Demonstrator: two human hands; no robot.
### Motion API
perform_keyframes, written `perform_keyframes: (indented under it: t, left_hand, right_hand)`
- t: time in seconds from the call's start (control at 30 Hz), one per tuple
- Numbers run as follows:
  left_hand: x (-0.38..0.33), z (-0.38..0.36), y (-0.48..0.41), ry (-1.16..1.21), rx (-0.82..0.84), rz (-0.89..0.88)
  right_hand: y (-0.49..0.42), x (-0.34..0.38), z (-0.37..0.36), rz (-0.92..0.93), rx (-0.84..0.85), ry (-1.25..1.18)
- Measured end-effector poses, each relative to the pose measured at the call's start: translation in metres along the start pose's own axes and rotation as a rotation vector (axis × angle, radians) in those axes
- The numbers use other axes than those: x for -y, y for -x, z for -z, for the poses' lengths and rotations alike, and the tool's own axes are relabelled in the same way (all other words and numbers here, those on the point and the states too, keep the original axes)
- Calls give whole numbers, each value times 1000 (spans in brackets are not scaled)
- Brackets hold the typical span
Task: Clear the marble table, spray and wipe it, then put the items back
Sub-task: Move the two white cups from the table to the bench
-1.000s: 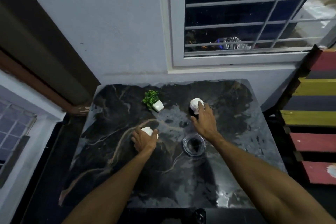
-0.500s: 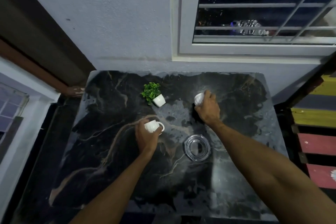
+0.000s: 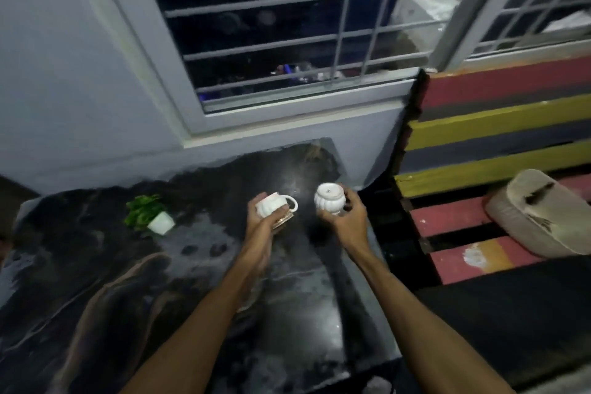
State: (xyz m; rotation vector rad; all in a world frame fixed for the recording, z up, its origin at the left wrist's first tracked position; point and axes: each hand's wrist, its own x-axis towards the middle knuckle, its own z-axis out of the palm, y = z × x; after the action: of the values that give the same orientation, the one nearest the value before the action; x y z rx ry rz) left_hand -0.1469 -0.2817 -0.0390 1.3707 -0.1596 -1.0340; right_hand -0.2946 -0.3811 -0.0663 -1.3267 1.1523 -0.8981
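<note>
My left hand [image 3: 263, 223] grips a white ribbed cup [image 3: 271, 204] with a loop handle, held above the black marble table [image 3: 96, 281]; something gold shows under the cup in my palm. My right hand [image 3: 347, 217] holds a white ribbed jar [image 3: 329, 201] tilted, near the table's right edge. Both items are lifted off the surface. A small green plant in a white pot [image 3: 150, 216] stands on the table at the left. The glass ashtray is hidden behind my arms or out of view.
A barred window [image 3: 287, 41] and grey wall stand behind the table. To the right is a striped red, yellow and dark bench [image 3: 479, 137] with a beige pouch [image 3: 540, 217] lying on it. A dark gap separates table and bench.
Both hands have lifted the cup and the jar off the table and carried them right. My head has turned right, bringing the striped bench into view.
</note>
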Motion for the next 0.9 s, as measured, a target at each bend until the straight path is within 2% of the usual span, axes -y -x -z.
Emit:
perform_keyframes:
  t: [0.17,0.33,0.47,0.7,0.9]
  left_hand:
    - [62,-155,-2,-310,201,-189]
    - [156,-308,-15,-510,190,-289]
    - [236,-390,-43,-604,198,-294]
    - [393,-449,-132,-713,222,-317]
    - [461,-449,-175,-748,223,-339]
  right_hand:
    - [-50,-27,163,5,-146,42]
    - [-113,-85,306,-39,-266,121]
    - [-159,-147,384,-133,-293,262]
    - [-243,-279,451,-104,-195,433]
    - [-273,-346,464,-19,-205,469]
